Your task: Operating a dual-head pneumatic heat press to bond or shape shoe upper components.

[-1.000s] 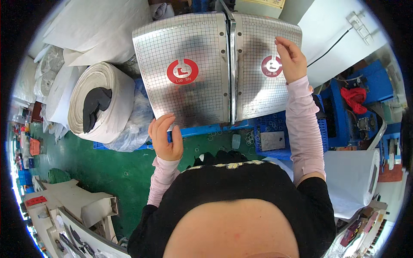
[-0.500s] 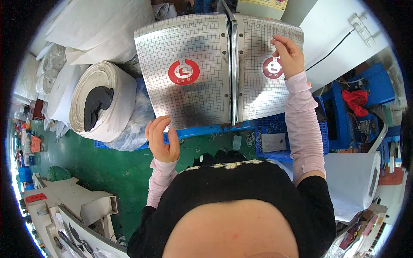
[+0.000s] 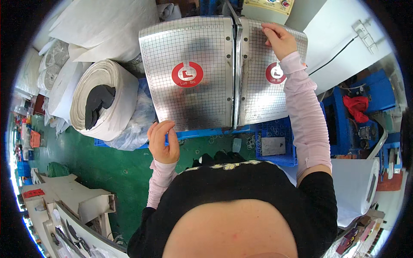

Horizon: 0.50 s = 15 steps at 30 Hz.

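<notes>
1. Your left hand (image 3: 163, 142) curled loosely at the near edge of the gridded metal table (image 3: 189, 73), fingers bent over the rim, holding nothing else.
2. Your right hand (image 3: 279, 39) lay nearly flat on the far right panel (image 3: 262, 99), seemingly to steady yourself.
3. A fabric roll (image 3: 105, 101), soft and white, sat left of the table.

L hand (image 3: 163, 142) low, fingers curled; R hand (image 3: 279, 39) reached far fwd, arm extended.

Right hand (image 3: 279, 39) farther up table (image 3: 189, 103).
</notes>
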Tool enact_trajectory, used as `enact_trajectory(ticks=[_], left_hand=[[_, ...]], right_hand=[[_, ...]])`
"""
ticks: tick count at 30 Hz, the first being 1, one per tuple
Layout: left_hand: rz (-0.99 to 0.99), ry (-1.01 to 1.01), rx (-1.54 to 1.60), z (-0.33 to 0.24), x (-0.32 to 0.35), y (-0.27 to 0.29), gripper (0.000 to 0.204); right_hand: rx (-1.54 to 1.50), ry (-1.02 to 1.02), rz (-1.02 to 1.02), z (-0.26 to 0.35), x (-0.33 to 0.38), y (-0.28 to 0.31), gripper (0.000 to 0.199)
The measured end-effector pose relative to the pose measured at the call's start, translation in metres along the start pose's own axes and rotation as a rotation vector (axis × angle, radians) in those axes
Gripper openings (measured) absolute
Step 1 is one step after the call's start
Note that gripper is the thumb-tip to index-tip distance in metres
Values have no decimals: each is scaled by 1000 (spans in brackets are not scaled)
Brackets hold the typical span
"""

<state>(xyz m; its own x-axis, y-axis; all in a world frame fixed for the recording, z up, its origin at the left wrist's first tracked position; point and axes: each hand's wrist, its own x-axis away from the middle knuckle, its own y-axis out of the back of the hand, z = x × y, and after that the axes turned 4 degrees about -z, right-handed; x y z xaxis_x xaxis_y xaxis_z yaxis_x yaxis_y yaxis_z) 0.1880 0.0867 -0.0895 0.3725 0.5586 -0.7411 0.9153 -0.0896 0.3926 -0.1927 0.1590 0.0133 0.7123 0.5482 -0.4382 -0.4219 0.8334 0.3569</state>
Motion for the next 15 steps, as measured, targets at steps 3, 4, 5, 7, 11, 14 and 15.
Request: enact_trajectory(ticks=[3, 4, 5, 7, 11, 14, 15], left_hand=[[-5, 23, 4, 0, 2, 3, 15], [-4, 36, 5, 0, 2, 4, 15], [-7, 39, 2, 0, 3, 5, 15], [-14, 36, 12, 2, 5, 5, 15], [-14, 57, 33, 3, 8, 7, 15], [-10, 89, 69, 5, 10, 7, 14], [-10, 89, 75, 4, 10, 7, 14]], right_hand=[[-4, -16, 31, -5, -10, -1, 27], [18, -6, 25, -2, -11, -3, 27], [39, 3, 19, -1, -12, -5, 27], [44, 13, 12, -6, -17, -6, 26], [68, 36, -11, -8, -21, -5, 25], [222, 192, -37, -3, -17, -8, 24], [223, 192, -37, -5, -17, -7, 24]])
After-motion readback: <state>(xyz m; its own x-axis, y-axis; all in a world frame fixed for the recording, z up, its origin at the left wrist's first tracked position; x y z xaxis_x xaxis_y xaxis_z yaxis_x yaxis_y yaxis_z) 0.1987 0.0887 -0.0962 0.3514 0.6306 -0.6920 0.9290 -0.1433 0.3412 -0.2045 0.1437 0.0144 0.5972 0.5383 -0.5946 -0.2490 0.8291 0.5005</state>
